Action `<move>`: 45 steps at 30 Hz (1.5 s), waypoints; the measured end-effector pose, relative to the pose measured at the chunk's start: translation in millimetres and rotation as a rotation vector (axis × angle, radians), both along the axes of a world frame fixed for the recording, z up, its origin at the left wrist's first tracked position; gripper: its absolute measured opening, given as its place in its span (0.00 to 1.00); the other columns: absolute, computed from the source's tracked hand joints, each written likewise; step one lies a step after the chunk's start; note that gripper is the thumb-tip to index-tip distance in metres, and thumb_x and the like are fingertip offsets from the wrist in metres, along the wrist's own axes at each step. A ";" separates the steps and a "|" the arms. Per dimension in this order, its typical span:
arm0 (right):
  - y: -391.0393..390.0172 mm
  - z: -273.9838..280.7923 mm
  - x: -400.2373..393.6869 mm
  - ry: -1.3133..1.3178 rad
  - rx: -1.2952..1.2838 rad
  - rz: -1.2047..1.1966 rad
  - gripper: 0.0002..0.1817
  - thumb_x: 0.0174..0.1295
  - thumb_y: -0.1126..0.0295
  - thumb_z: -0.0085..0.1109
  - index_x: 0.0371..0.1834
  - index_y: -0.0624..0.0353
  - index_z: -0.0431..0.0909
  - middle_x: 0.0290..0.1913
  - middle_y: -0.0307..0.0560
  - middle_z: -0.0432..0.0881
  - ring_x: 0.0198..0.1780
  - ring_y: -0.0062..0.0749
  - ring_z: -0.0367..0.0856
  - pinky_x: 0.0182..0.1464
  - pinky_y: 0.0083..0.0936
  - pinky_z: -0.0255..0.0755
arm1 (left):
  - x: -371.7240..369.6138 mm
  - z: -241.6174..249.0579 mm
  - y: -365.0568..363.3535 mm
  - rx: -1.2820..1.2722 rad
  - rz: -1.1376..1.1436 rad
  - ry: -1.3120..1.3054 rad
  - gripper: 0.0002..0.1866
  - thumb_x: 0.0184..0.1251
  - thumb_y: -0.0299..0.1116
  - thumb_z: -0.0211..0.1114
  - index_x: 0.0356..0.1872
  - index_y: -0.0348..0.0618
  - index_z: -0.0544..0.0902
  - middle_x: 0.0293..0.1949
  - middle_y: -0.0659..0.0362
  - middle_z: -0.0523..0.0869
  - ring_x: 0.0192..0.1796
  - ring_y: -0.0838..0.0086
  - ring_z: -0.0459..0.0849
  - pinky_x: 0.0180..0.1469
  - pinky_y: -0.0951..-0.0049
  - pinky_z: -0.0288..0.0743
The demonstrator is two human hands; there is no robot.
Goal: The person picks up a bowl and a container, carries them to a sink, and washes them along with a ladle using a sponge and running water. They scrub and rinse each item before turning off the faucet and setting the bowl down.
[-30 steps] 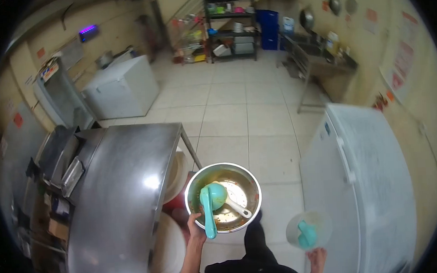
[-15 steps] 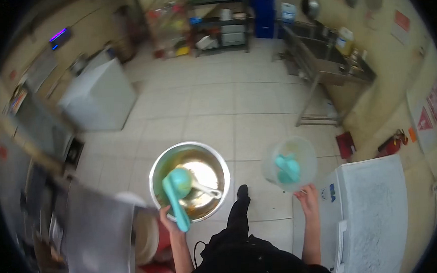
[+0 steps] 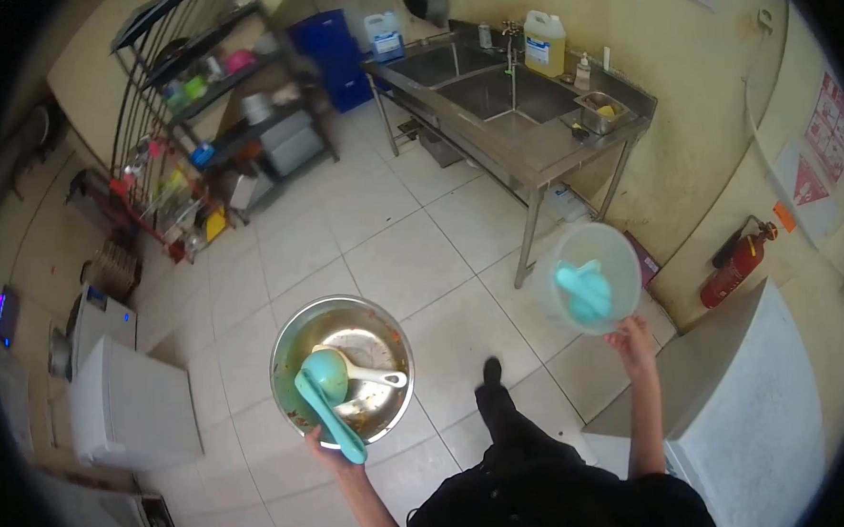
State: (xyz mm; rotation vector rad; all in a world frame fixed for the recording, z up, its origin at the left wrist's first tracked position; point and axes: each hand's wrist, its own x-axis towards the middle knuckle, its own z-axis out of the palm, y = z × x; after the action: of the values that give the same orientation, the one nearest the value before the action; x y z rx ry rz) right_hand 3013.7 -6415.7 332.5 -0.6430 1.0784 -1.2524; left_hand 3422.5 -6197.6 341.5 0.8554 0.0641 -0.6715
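My left hand (image 3: 334,451) is closed on the near rim of a wide metal bowl (image 3: 397,333), its inside smeared with food residue. In the bowl lie a teal ladle (image 3: 327,413), its handle sticking out over the rim beside my fingers, and a white-handled utensil (image 3: 378,375) partly hidden behind it. Off to the right, my right hand (image 3: 631,340) pinches the rim of a translucent plastic tub (image 3: 620,253). Teal utensils (image 3: 586,291) rest inside that tub. Both vessels are held out over the floor.
Ahead stands a steel double sink (image 3: 499,92) with a yellow liquid jug (image 3: 544,43) on its back ledge. A white chest freezer (image 3: 755,418) is close on my right, near a fire extinguisher (image 3: 739,268). Shelving (image 3: 222,93) and a white appliance (image 3: 133,403) stand left.
My view has swung right, bringing the sink nearer and more central. Both hands still carry the bowl and the tub, while the steel counter at left has gone out of view.
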 end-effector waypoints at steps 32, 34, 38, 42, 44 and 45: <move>-820.0 -264.9 189.8 -0.411 0.521 -1.009 0.19 0.49 0.78 0.47 0.44 0.71 0.56 0.40 0.63 0.64 0.34 0.54 0.71 0.25 0.34 0.74 | 211.9 23.0 -1011.1 0.246 -0.992 -0.040 0.14 0.47 0.37 0.52 0.33 0.39 0.71 0.27 0.56 0.76 0.29 0.69 0.75 0.32 0.73 0.71; -808.7 -290.9 175.7 -0.371 0.605 -1.037 0.19 0.50 0.72 0.49 0.43 0.70 0.58 0.38 0.63 0.67 0.33 0.54 0.72 0.27 0.36 0.74 | 185.9 -16.1 -1056.2 0.286 -1.200 -0.056 0.14 0.47 0.38 0.52 0.34 0.40 0.73 0.25 0.56 0.76 0.27 0.70 0.75 0.31 0.72 0.72; -830.5 -331.6 149.4 -0.467 0.689 -1.085 0.17 0.52 0.70 0.49 0.41 0.70 0.60 0.35 0.62 0.70 0.33 0.53 0.73 0.29 0.36 0.74 | 113.5 -58.5 -1132.7 0.374 -1.444 0.220 0.14 0.46 0.37 0.52 0.33 0.39 0.70 0.25 0.56 0.74 0.27 0.68 0.76 0.31 0.70 0.73; -831.0 -339.9 143.4 -0.548 0.678 -1.133 0.14 0.52 0.74 0.48 0.40 0.70 0.61 0.37 0.60 0.69 0.33 0.49 0.73 0.28 0.34 0.74 | 67.6 -135.3 -1178.4 0.601 -1.369 0.207 0.16 0.44 0.32 0.52 0.36 0.38 0.67 0.33 0.53 0.71 0.36 0.66 0.74 0.34 0.66 0.73; -824.7 -346.2 141.5 -0.448 0.594 -1.135 0.16 0.52 0.71 0.50 0.42 0.67 0.64 0.40 0.58 0.69 0.34 0.46 0.73 0.28 0.34 0.72 | 50.8 -162.0 -1187.3 0.688 -1.319 0.224 0.16 0.43 0.30 0.52 0.37 0.38 0.66 0.35 0.52 0.70 0.38 0.64 0.72 0.37 0.65 0.72; -820.4 -354.1 134.6 -0.493 0.622 -1.077 0.16 0.52 0.71 0.50 0.42 0.65 0.64 0.41 0.57 0.68 0.35 0.45 0.72 0.30 0.34 0.72 | 45.7 -177.0 -1193.3 0.729 -1.293 0.223 0.16 0.43 0.29 0.52 0.37 0.38 0.65 0.36 0.52 0.69 0.40 0.64 0.72 0.39 0.64 0.71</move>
State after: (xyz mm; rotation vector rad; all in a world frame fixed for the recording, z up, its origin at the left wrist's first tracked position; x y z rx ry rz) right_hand 3148.4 -7236.1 -21.6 0.8107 1.3170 -1.6943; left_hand 3468.2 -7390.9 164.4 1.5030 -0.0643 -2.0366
